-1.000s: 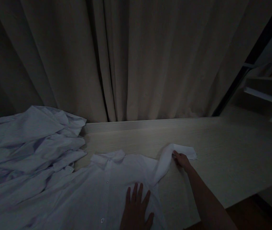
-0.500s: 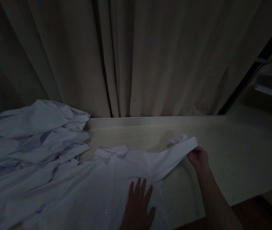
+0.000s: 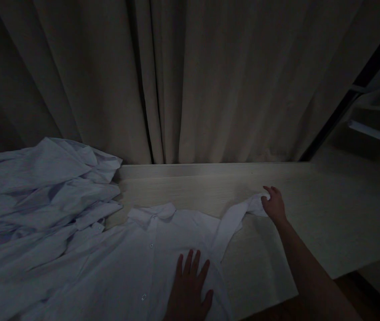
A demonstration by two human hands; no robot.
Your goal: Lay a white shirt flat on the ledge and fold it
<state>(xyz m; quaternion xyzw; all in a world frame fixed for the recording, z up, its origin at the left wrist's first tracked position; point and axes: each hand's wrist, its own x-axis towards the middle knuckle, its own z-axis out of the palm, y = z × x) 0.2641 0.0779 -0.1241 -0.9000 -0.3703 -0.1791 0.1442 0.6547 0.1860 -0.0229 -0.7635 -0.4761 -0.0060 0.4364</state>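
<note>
A white button-up shirt point(image 3: 119, 267) lies front up on the pale tabletop, its collar point(image 3: 152, 214) toward the curtain. My left hand point(image 3: 190, 285) rests flat on the chest of the shirt, right of the button strip, fingers spread. At the far end of the sleeve point(image 3: 231, 223), my right hand point(image 3: 274, 205) has its thumb and fingers apart around the cuff edge. The sleeve stretches out to the right, bent and twisted near the cuff. The shirt's lower part runs out of view.
A heap of crumpled white shirts point(image 3: 49, 183) covers the left side, touching the spread shirt. Beige curtains point(image 3: 243, 89) hang behind the tabletop point(image 3: 326, 214). A shelf unit point(image 3: 373, 129) stands at the right, and the table's front edge shows at lower right.
My right hand has loosened its grip on the cuff, and its fingers have spread. The sleeve has dropped from a raised, flat stretch to a bent shape. My left hand stays put.
</note>
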